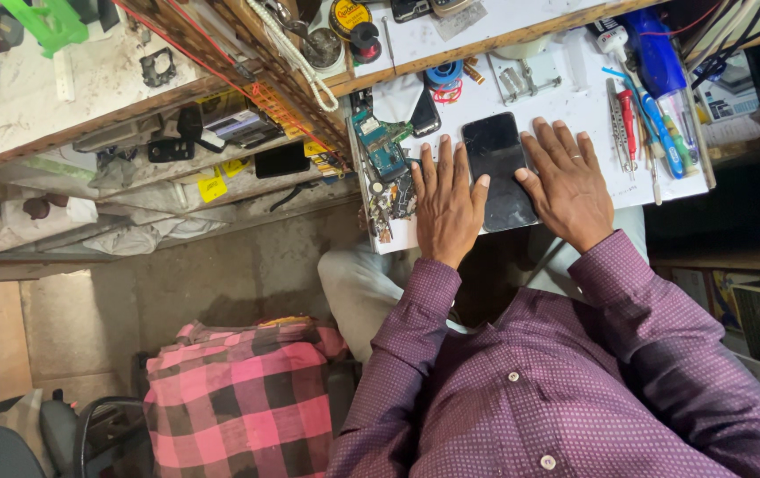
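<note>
Nearest the camera, two purple dotted sleeves (521,354) were seen running up to a white bench (574,106), on which a black smartphone (497,170) was laid face up, its dark screen blank. The left hand (447,202) was spread flat on the bench just left of the smartphone, its thumb touching the phone's left edge; nothing was held in its grip, the fingers being wide and straight. The right hand (566,181) was laid flat just right of the smartphone, thumb against its right edge, its grip likewise wide and holding nothing. Left of the smartphone, beyond the left hand, a green circuit board (380,146) was set among small loose parts. Well right of the smartphone, tweezers and screwdrivers (654,133) were ranged side by side. Beyond the smartphone, a blue spool (443,74) was seen near the bench's far edge.
</note>
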{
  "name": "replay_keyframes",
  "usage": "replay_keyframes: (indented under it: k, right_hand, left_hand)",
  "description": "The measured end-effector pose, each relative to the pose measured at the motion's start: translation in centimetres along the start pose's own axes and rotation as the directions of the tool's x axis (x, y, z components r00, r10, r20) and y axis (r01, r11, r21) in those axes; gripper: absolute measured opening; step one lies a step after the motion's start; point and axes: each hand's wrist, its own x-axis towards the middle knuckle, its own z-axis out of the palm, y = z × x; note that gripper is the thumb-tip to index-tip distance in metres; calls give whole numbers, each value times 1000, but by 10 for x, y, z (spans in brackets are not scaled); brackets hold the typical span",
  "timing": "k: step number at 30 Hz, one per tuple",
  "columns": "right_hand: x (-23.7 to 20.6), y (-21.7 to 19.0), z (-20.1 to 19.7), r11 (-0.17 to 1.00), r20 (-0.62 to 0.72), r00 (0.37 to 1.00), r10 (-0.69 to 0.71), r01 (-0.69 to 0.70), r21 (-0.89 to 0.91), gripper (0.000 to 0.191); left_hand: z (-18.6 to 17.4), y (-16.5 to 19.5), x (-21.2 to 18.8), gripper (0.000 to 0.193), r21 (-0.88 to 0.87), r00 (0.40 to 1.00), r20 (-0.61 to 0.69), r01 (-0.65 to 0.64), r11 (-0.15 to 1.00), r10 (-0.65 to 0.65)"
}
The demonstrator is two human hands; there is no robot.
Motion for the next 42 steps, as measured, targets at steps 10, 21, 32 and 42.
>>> replay_keyframes:
  k: [10, 21, 32, 42]
  right_hand:
    - [-2, 2, -5, 983, -109, 994, 8, 12, 185, 42]
    - [-7, -14, -10, 977, -184, 983, 22, 18, 213, 39]
    - [-8, -53, 7, 986, -78, 986, 150, -155, -67, 87]
    - [-4, -65, -2, 971, 21, 974, 227, -224, -87, 102]
  left_hand:
    - [-14, 0, -1, 41, -276, 979, -204, -54, 960, -4]
    - [-68, -18, 5, 7, -435, 855, -439, 65, 898, -275]
    - [-104, -88, 81, 24, -658, 641, -534, 95, 747, -552]
    - [-94, -110, 94, 15, -604, 621, -568, 130, 786, -539]
